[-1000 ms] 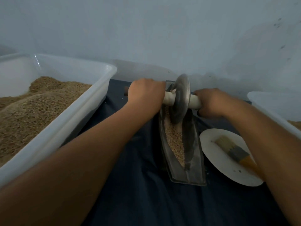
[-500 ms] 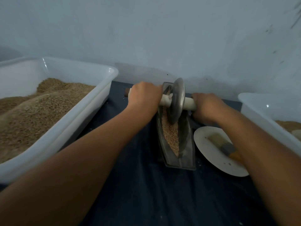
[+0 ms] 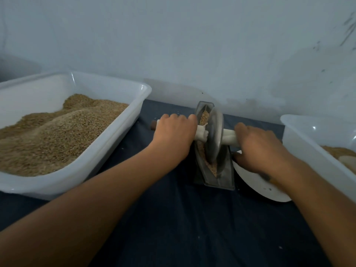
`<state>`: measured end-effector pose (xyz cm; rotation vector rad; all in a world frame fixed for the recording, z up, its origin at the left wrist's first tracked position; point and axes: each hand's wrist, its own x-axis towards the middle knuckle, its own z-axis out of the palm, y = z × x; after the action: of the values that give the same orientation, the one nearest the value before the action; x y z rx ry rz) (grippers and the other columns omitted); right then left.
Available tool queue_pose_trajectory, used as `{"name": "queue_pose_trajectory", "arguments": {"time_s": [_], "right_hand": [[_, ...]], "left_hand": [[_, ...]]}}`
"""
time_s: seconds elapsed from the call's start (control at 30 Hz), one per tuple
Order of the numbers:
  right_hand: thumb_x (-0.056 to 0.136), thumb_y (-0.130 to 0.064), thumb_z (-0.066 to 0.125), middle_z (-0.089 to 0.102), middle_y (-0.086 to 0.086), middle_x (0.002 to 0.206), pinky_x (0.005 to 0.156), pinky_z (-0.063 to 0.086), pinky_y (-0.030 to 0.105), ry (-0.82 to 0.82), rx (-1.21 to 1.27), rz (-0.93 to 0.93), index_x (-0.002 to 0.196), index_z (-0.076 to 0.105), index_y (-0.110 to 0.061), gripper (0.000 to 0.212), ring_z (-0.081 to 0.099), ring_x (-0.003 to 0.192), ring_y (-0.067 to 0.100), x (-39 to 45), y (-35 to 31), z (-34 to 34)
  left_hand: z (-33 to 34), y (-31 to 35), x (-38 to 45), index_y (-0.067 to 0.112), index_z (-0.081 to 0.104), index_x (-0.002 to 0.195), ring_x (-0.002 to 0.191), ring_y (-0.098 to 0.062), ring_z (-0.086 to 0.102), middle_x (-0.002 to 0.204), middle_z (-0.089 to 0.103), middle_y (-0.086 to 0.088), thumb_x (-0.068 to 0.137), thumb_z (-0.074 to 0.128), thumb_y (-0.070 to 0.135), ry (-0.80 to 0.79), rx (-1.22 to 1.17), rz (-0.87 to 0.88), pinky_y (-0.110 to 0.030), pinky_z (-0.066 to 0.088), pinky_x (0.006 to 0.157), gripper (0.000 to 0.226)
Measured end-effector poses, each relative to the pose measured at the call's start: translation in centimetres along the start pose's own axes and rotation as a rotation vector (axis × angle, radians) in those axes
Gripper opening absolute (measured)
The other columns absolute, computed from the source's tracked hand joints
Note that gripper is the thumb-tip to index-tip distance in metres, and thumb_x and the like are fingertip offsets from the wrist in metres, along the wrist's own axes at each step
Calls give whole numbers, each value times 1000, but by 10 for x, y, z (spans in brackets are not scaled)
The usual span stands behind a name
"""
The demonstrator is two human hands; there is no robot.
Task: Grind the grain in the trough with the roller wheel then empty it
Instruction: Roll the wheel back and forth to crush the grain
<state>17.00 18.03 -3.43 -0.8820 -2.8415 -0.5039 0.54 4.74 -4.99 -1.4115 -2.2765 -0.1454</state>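
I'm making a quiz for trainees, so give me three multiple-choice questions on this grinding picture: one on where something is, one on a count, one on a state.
1. Where is the large tub of grain?
A. left of the trough
B. right of it
C. on the white plate

2. How many hands grip the roller wheel axle?
A. none
B. one
C. two

3. What is the trough's state?
A. emptied
B. holding grain
C. overturned

Answers:
1 A, the tub fills the left side.
2 C, the left hand and right hand each hold one end.
3 B, grain lies under the wheel.
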Motion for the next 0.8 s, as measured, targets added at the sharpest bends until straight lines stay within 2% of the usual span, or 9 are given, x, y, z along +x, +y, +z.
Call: {"name": "queue_pose_trajectory", "arguments": {"time_s": [0.13, 0.2, 0.3, 0.37, 0.53, 0.63, 0.73, 0.8], "right_hand": [[80, -35, 73, 62, 6, 98, 63, 38, 35, -57, 111, 12, 100, 42, -21, 40, 53, 78, 27, 33, 9, 8], [78, -30, 74, 65, 7, 100, 65, 42, 33, -68, 146, 15, 107, 53, -22, 36, 58, 83, 28, 54, 14, 13], [78, -27, 75, 65, 4, 95, 66, 44, 32, -105, 131, 16, 109, 62, -24, 34, 57, 79, 24, 87, 20, 17], [79, -25, 75, 60, 1, 90, 67, 45, 32, -167, 126, 26, 109, 63, -23, 33, 56, 78, 23, 106, 25, 20], [79, -20, 74, 58, -2, 82, 62, 45, 30, -288, 161, 52, 95, 61, -23, 21, 55, 68, 15, 135, 37, 27], [78, -20, 75, 56, -4, 80, 66, 47, 31, -291, 184, 50, 85, 55, -28, 23, 54, 68, 14, 138, 40, 31], [79, -20, 74, 57, -6, 79, 59, 42, 29, -245, 223, 51, 91, 58, -28, 21, 53, 67, 11, 130, 38, 31], [78, -24, 74, 60, -4, 82, 60, 46, 30, -216, 225, 59, 98, 62, -26, 23, 56, 69, 14, 118, 35, 30]], "left_hand": [[13, -2, 27, 18, 36, 92, 80, -24, 56, 95, 62, -5, 77, 68, 12, -32, -25, -43, -36, 32, 70, 36], [19, -3, 41, 19, 44, 94, 78, -25, 56, 95, 64, -6, 80, 65, 11, -50, -17, -67, -37, 32, 68, 27], [28, -5, 64, 15, 59, 108, 91, -29, 62, 103, 65, -8, 86, 60, 12, -37, 32, -77, -35, 32, 61, 22], [31, -4, 78, 12, 61, 111, 94, -32, 62, 105, 64, -10, 88, 57, 10, -34, 60, -79, -35, 36, 60, 24], [29, 1, 103, 10, 63, 98, 89, -34, 62, 97, 64, -11, 87, 52, 5, -18, 129, -76, -43, 50, 74, 16], [30, 1, 105, 12, 62, 95, 86, -32, 62, 93, 63, -9, 88, 51, 7, 7, 161, -58, -40, 47, 75, 14], [28, -2, 97, 13, 60, 97, 74, -26, 54, 84, 54, -5, 87, 56, 7, 18, 148, -48, -37, 36, 70, 12], [26, -2, 88, 14, 57, 100, 75, -26, 53, 85, 54, -4, 87, 57, 8, 17, 108, -38, -36, 33, 70, 15]]}}
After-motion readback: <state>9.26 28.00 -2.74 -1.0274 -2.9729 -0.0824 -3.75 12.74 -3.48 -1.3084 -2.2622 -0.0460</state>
